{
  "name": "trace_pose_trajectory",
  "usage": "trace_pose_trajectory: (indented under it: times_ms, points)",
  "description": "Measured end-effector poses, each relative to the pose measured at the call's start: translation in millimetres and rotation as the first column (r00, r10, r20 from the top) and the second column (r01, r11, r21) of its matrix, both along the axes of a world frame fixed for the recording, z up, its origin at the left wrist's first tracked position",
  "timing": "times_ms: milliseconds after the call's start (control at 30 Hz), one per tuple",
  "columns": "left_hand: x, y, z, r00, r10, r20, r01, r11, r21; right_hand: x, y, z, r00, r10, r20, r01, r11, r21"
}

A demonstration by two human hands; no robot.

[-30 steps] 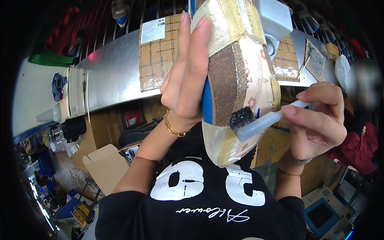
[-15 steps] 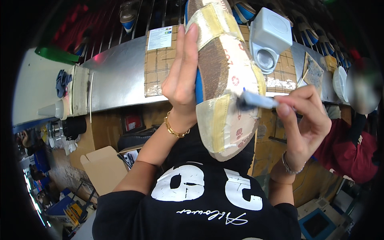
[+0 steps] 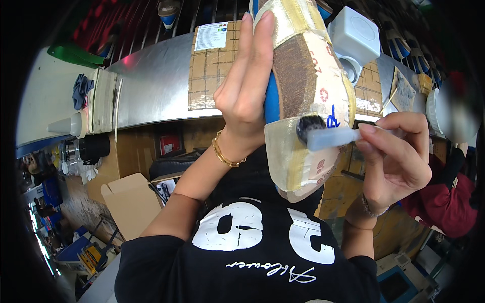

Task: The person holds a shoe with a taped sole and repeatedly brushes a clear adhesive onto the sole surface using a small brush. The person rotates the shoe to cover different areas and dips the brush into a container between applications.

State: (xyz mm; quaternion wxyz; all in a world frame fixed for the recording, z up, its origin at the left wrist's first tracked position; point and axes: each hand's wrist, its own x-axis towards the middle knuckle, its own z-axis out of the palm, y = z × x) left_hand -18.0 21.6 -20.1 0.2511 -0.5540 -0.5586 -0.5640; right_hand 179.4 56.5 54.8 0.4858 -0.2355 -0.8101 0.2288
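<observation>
An unfinished shoe (image 3: 295, 70) is held up in front of me with its underside facing me. That underside has a pale printed insole board, brown fabric and cream folded edges, with blue along its left side. My left hand (image 3: 245, 96) grips the shoe by its left side, fingers stretched along it. Between the thumb and fingers of my right hand (image 3: 396, 151) is a brush (image 3: 331, 138) with a pale plastic handle. Its dark bristles touch the shoe's underside, at the inner border of the cream edge. Blue handwritten marks show beside the bristles.
A metal bench (image 3: 146, 86) lies behind, with a cardboard sheet (image 3: 204, 76) and a white plastic container (image 3: 356, 35) on it. A white bowl (image 3: 433, 106) stands at the right. More shoes (image 3: 168, 15) sit on a rack beyond. Someone's maroon sleeve (image 3: 439, 212) is at far right.
The shoe and my left hand have shifted right in view. The brush's bristles now lie further left across the shoe, on the cream edge, and the blue marks are more exposed.
</observation>
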Motion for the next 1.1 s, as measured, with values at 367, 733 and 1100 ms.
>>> trace_pose_trajectory:
  times_ms: [367,733,1100]
  points:
    - [-0.7,-6.5,2.0,0.990,-0.090,0.105,0.095,0.995,-0.039,6.9,-2.7,2.7,0.982,0.167,0.084,-0.163,0.985,-0.056]
    - [-1.2,-10.4,2.7,0.981,-0.107,0.164,0.122,0.988,-0.089,10.7,-7.4,15.8,0.977,0.191,0.098,-0.172,0.970,-0.174]
    - [-12.7,-8.1,-2.1,0.982,0.100,0.160,-0.065,0.975,-0.213,9.5,-29.9,6.1,0.995,-0.024,0.097,0.006,0.984,0.178]
